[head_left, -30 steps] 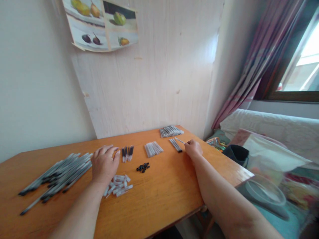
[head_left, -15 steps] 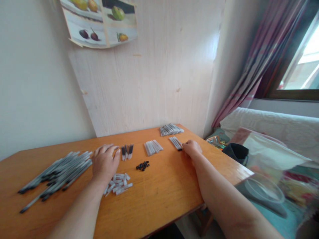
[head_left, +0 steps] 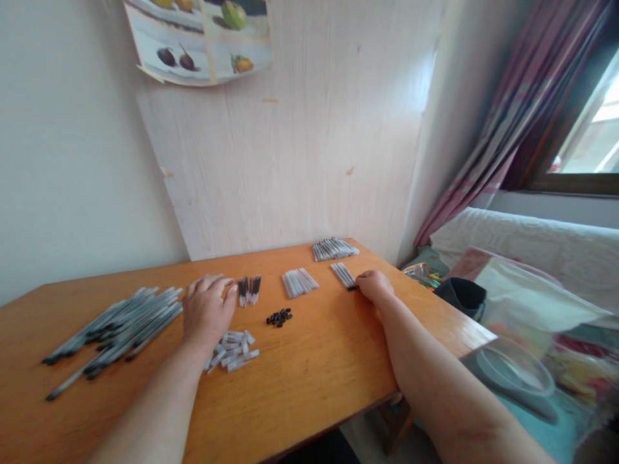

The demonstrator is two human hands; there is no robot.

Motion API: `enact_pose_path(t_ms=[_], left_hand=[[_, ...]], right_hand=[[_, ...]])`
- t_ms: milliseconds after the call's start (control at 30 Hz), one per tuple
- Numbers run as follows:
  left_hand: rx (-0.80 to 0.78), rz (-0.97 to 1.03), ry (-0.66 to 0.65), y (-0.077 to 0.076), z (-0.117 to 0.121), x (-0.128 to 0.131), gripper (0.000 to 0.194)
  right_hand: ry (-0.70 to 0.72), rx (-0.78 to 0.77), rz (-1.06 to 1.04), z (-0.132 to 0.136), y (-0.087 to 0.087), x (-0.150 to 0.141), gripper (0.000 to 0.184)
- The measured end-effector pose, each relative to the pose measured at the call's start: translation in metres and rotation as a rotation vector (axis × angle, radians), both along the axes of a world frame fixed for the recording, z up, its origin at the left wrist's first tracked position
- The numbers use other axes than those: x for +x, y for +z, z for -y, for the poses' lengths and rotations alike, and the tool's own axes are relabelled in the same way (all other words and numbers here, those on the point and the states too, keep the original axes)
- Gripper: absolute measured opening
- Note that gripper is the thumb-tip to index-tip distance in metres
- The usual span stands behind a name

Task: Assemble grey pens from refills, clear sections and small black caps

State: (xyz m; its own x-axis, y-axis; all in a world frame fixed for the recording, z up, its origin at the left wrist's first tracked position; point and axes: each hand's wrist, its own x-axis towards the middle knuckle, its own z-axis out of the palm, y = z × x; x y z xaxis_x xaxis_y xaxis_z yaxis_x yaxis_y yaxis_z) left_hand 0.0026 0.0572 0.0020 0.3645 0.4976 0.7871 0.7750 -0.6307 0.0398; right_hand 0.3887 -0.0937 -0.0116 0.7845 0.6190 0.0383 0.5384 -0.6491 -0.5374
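Note:
My left hand (head_left: 209,308) rests palm down over the table, its fingers stretched out and thumb apart, with nothing visible in it. On its left lies a pile of long, pen-like sticks (head_left: 140,322) with black ends. Short tubes with dark upper parts (head_left: 249,291) are just right of its fingertips, and small clear caps (head_left: 235,351) lie beside the wrist. My right hand (head_left: 374,285) has its fingers bent together at the black lower end of a short row of slim grey sticks (head_left: 343,275). What its fingertips grip, if anything, is hidden.
Between my hands lie small black plugs (head_left: 279,317) and a row of clear tubes (head_left: 300,282). A bundle of grey sticks (head_left: 334,249) is at the back of the wooden table (head_left: 309,367). Beyond its right edge stand a black container (head_left: 459,298) and a clear plastic tub (head_left: 515,367).
The view has shifted slightly, so everything appears a little higher and further right. Both hands stay at about the same places beside the same things.

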Motion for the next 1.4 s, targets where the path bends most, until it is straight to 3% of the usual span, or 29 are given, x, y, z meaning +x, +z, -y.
enact_pose_path(t_ms=[733, 1400], left_hand=[[-0.011, 0.001, -0.012, 0.000, 0.001, 0.000, 0.031], [-0.148, 0.125, 0.000, 0.005, -0.006, -0.006, 0.034]], right_hand=[[-0.009, -0.005, -0.013, 0.000, 0.002, -0.001, 0.021], [-0.054, 0.073, 0.084, 0.002, 0.010, -0.012, 0.036]])
